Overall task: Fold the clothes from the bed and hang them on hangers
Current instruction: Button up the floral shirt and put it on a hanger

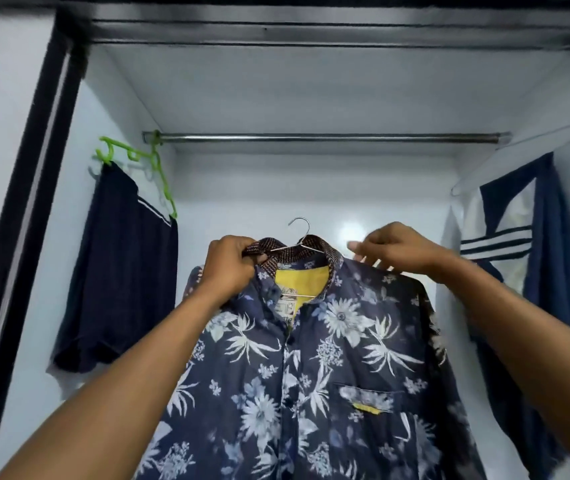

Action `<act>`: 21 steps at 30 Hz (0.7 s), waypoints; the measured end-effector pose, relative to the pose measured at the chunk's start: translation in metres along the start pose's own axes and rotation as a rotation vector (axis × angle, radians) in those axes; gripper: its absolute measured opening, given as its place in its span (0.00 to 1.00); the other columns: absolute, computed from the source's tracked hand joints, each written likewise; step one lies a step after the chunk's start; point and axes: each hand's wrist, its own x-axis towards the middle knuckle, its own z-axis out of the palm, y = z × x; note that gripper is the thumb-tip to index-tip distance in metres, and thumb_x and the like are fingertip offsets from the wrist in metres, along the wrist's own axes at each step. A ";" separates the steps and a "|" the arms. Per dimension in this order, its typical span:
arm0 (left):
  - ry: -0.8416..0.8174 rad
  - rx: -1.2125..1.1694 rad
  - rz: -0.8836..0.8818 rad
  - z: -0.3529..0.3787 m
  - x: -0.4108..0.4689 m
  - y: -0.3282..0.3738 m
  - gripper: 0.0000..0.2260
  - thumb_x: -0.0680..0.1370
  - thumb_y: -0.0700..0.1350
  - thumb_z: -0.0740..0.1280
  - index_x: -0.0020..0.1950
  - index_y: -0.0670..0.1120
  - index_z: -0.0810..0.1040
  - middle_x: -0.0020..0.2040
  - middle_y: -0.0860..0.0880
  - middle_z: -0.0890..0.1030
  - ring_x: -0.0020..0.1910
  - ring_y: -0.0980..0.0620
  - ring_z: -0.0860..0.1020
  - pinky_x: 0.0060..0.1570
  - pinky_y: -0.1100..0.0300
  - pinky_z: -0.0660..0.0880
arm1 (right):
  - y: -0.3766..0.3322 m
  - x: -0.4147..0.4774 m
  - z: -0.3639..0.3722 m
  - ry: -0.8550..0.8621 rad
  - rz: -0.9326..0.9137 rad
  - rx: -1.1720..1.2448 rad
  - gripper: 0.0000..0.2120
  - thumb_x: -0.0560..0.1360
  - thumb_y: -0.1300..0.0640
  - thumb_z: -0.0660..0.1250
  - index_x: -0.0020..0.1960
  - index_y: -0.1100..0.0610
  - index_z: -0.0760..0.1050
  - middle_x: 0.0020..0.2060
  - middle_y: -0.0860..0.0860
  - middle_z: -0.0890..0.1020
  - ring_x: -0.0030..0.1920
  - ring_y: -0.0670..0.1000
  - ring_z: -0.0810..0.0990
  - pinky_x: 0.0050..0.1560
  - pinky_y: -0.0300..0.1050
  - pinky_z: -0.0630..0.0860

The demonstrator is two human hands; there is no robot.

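1. A navy button-up shirt (311,375) printed with white flowers sits on a thin silver wire hanger (299,237). A person holds it up inside a white wardrobe (276,188), below the middle of the chrome rail (311,137). The hanger's hook is not yet on the rail.
2. The left hand (231,268) grips the shirt's brown patterned collar, fingers closed round the cloth beside the hanger's neck.
3. The right hand (397,251), slightly blurred, is at the shirt's other shoulder, fingers curled over the top edge and gripping it.
4. At the rail's left end, a green plastic hanger (151,168) carries a dark navy garment (120,289) with a white stripe.
5. At the rail's right end hangs a clear plastic hanger (519,157), with a blue-and-white striped garment (536,254) below it.
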 end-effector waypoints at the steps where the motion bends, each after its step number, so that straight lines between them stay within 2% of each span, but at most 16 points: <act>1: 0.005 0.011 -0.015 0.000 0.007 -0.004 0.10 0.79 0.37 0.72 0.60 0.40 0.85 0.52 0.45 0.87 0.40 0.63 0.79 0.32 0.70 0.72 | 0.009 -0.001 -0.004 -0.042 -0.006 -0.021 0.26 0.77 0.36 0.71 0.41 0.60 0.84 0.35 0.53 0.85 0.34 0.48 0.80 0.40 0.46 0.75; 3: 0.008 0.010 -0.052 0.002 0.019 -0.014 0.11 0.79 0.42 0.75 0.61 0.41 0.84 0.51 0.45 0.86 0.47 0.52 0.82 0.42 0.60 0.74 | 0.026 -0.002 -0.008 -0.120 -0.006 0.073 0.26 0.74 0.38 0.75 0.44 0.63 0.84 0.38 0.64 0.84 0.37 0.51 0.80 0.43 0.49 0.73; 6: -0.024 0.030 -0.080 0.006 0.041 -0.033 0.05 0.79 0.45 0.74 0.50 0.43 0.85 0.45 0.43 0.86 0.46 0.42 0.83 0.41 0.58 0.69 | 0.039 0.001 -0.003 -0.163 -0.057 0.304 0.21 0.74 0.46 0.79 0.50 0.65 0.85 0.48 0.69 0.85 0.44 0.60 0.83 0.50 0.55 0.74; 8: -0.039 0.014 -0.112 0.008 0.051 -0.043 0.05 0.79 0.45 0.74 0.50 0.44 0.85 0.47 0.43 0.87 0.51 0.42 0.84 0.44 0.57 0.72 | 0.043 0.005 0.005 -0.164 -0.105 0.382 0.16 0.76 0.50 0.78 0.50 0.64 0.86 0.47 0.68 0.85 0.44 0.59 0.83 0.51 0.53 0.74; 10: -0.057 0.008 -0.124 0.011 0.058 -0.047 0.03 0.80 0.44 0.73 0.50 0.46 0.84 0.47 0.47 0.87 0.52 0.44 0.84 0.49 0.56 0.74 | 0.041 0.010 0.015 -0.134 -0.124 0.411 0.11 0.79 0.53 0.75 0.44 0.61 0.85 0.40 0.60 0.86 0.40 0.54 0.82 0.46 0.47 0.76; 13: -0.059 0.001 -0.120 0.013 0.065 -0.049 0.01 0.81 0.43 0.72 0.51 0.48 0.84 0.47 0.51 0.86 0.53 0.46 0.84 0.58 0.53 0.77 | 0.038 0.018 0.031 -0.048 -0.109 0.513 0.12 0.82 0.56 0.71 0.44 0.63 0.84 0.38 0.59 0.85 0.37 0.54 0.82 0.43 0.46 0.77; 17: -0.022 0.028 -0.137 0.011 0.072 -0.047 0.03 0.81 0.42 0.71 0.48 0.48 0.82 0.44 0.51 0.85 0.52 0.45 0.83 0.52 0.56 0.74 | 0.035 0.039 0.042 0.046 -0.140 0.613 0.17 0.82 0.56 0.70 0.47 0.72 0.80 0.43 0.66 0.86 0.40 0.59 0.83 0.48 0.51 0.78; 19: 0.003 0.055 -0.139 0.009 0.073 -0.043 0.03 0.81 0.44 0.71 0.54 0.46 0.82 0.48 0.50 0.84 0.55 0.44 0.83 0.54 0.55 0.75 | 0.029 0.050 0.041 0.071 -0.151 0.618 0.17 0.82 0.56 0.69 0.47 0.72 0.80 0.43 0.66 0.86 0.41 0.61 0.84 0.50 0.52 0.78; 21: 0.006 0.096 -0.147 0.010 0.074 -0.036 0.15 0.82 0.48 0.70 0.66 0.44 0.79 0.55 0.52 0.80 0.58 0.48 0.80 0.57 0.57 0.73 | 0.024 0.060 0.036 0.129 -0.161 0.596 0.16 0.83 0.57 0.69 0.43 0.68 0.82 0.40 0.63 0.87 0.40 0.60 0.85 0.50 0.54 0.79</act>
